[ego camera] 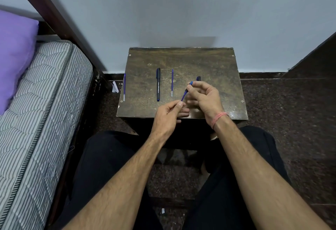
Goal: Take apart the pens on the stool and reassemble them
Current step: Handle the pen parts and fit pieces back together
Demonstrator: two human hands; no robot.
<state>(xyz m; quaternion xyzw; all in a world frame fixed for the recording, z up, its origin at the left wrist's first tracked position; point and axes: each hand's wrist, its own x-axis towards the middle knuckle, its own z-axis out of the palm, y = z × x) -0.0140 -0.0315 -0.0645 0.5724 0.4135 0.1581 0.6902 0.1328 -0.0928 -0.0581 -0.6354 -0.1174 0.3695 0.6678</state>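
A blue pen slants above the dark wooden stool. My left hand pinches its lower end and my right hand pinches its upper part. A capped black pen lies upright on the stool's left half. A thin blue refill lies to the right of it. Another thin blue refill lies at the stool's left edge. A dark pen cap shows just behind my right hand's fingers, mostly hidden.
A striped mattress with a purple pillow stands on the left. A pale wall is right behind the stool. A white scrap lies on the dark speckled floor. My legs in black trousers sit under the stool's near edge.
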